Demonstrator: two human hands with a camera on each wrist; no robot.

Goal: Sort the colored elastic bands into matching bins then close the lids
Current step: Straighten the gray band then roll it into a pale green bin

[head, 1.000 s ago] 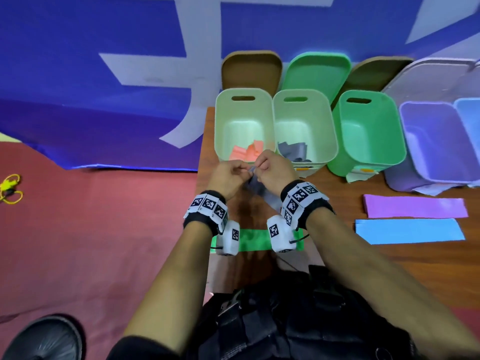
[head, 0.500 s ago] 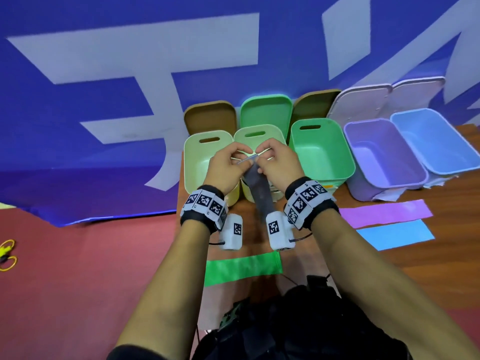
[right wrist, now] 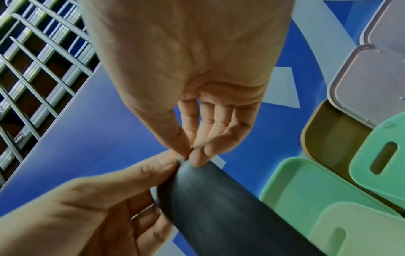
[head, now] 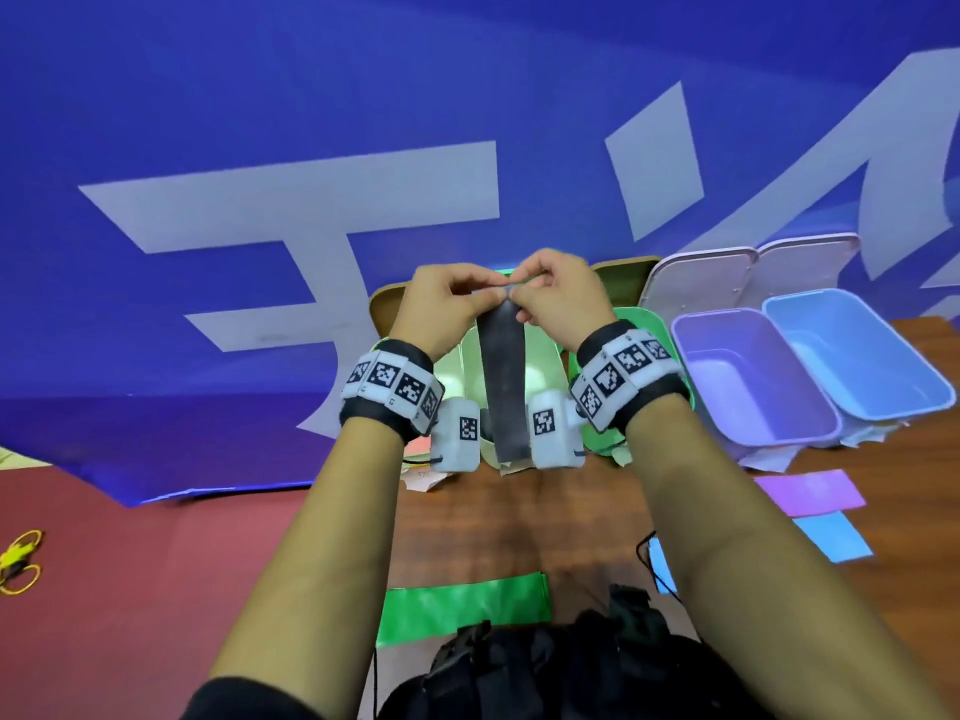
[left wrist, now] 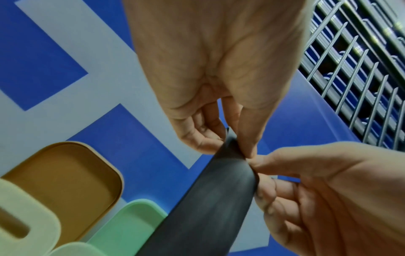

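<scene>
My left hand (head: 447, 304): I pinch the top end of the dark grey band (head: 503, 381) with my thumb and fingers.
My right hand (head: 558, 298): I pinch the same top end, right next to my left hand. My two hands touch.
Dark grey band: it hangs straight down from my hands, up in the air over the pale green bins (head: 540, 366).
Green band (head: 462, 608): it lies flat on the tabletop (head: 498, 522), close to my body.
Purple band (head: 810, 491): it lies flat on the tabletop in front of the purple bin (head: 753, 376).
Blue band (head: 834, 537): it lies just beside the purple band, nearer to me.
Blue bin (head: 857, 350): it is open and touches the purple bin's right side.
Green bin (head: 644, 324): my right wrist hides most of it.
Lids (head: 701, 278): they stand open behind the bins, leaning on the blue banner (head: 260, 122).
Writing: the banner has big white shapes, but I cannot read them. My wristbands (head: 395, 381) have black and white square codes, no words.
</scene>
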